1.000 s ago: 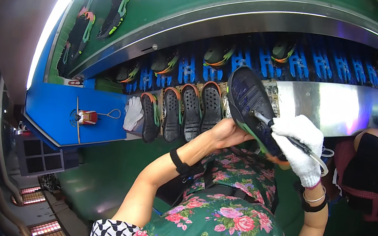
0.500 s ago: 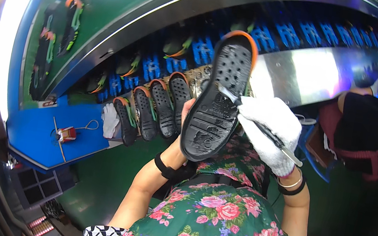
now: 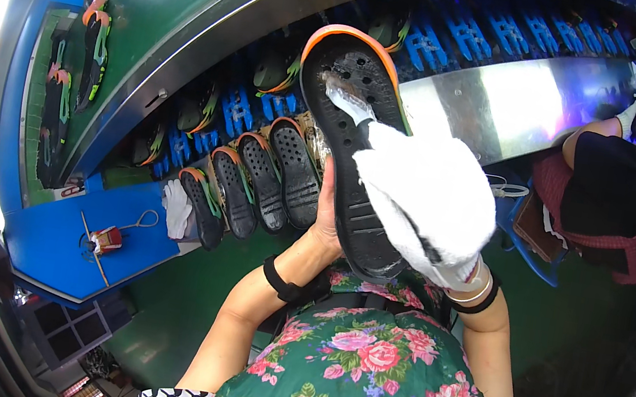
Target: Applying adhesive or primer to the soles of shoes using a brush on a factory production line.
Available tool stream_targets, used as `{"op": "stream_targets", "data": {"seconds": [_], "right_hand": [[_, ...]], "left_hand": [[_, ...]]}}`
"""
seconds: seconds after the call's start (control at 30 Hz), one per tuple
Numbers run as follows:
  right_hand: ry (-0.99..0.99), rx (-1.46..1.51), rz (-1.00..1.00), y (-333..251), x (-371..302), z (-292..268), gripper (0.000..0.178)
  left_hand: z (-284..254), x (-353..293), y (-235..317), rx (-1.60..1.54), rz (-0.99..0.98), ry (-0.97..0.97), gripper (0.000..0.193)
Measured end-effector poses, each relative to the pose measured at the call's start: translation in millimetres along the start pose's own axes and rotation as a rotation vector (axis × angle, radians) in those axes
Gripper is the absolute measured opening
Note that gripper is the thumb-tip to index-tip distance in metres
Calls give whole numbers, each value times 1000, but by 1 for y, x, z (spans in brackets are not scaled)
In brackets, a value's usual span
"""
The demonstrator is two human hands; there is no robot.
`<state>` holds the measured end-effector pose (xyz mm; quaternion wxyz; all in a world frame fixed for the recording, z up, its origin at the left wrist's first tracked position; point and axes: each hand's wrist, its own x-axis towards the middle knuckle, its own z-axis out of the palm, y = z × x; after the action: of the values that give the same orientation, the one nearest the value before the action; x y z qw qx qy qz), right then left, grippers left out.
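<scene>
A black shoe sole [image 3: 347, 174] with an orange and green edge and rows of holes is held up in front of me. My left hand [image 3: 327, 212], bare, grips it from the left side, and most of its fingers are hidden behind the sole. In my right hand [image 3: 430, 200], which wears a white glove, is a flat brush [image 3: 348, 98]. The brush's bristles rest on the sole's holed surface near the orange end. Much of the sole's right side is covered by the glove. Wet-looking shine shows on the surface.
Several similar soles [image 3: 295, 172] lean in a row at the left. A blue table [image 3: 45, 238] holds a white glove [image 3: 177, 208] and a small red container [image 3: 107, 240]. Blue racks [image 3: 468, 39] line the metal-edged conveyor ahead. A co-worker [image 3: 616, 204] sits at the right.
The brush has moved from the sole's middle up toward its orange end. The sole has shifted left and tilted, and my right hand now covers more of it.
</scene>
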<state>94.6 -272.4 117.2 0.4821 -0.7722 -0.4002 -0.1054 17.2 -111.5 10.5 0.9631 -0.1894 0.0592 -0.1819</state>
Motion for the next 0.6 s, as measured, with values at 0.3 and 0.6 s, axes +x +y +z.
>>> {"op": "stream_targets", "data": {"seconds": [0.3,0.6], "right_hand": [[156,10,-19,-4,10,9,31],[145,125,60,5,-2,13,31]], "left_hand": [[3,9,0,186,125,95,99],[3,17,12,177,136,122,101]]}}
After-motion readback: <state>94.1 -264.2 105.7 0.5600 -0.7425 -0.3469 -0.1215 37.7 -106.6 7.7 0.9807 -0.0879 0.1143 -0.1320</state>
